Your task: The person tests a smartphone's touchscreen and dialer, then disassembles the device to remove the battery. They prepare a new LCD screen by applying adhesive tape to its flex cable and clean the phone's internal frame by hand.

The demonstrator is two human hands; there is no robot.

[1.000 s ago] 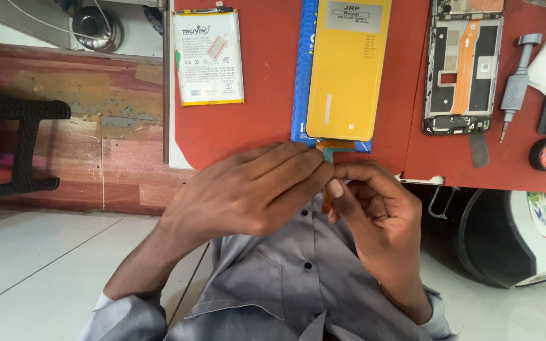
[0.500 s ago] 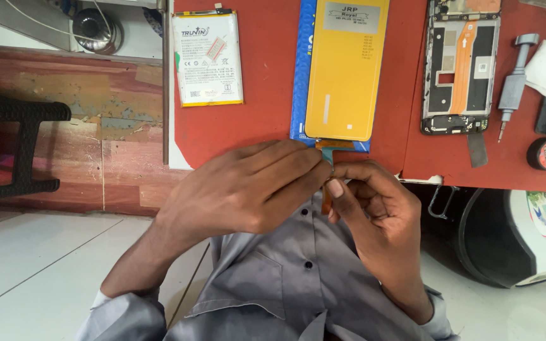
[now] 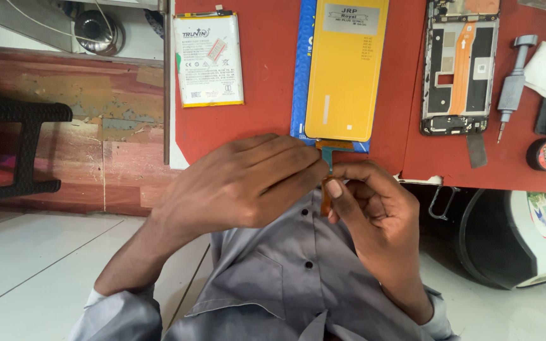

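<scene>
Mat [image 3: 273, 120], one, red, flat. One glossy yellow screen panel [image 3: 346, 69] on it. One white battery [image 3: 209, 60]; one bare phone frame [image 3: 461, 66]. Left hand [image 3: 241, 186] and right hand [image 3: 374, 208] pinch the panel's thin orange flex strip [image 3: 325, 201] at the mat's edge.

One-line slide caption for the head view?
Both hands pinch the flex ribbon of a yellow-backed phone screen at the red mat's edge.
</scene>
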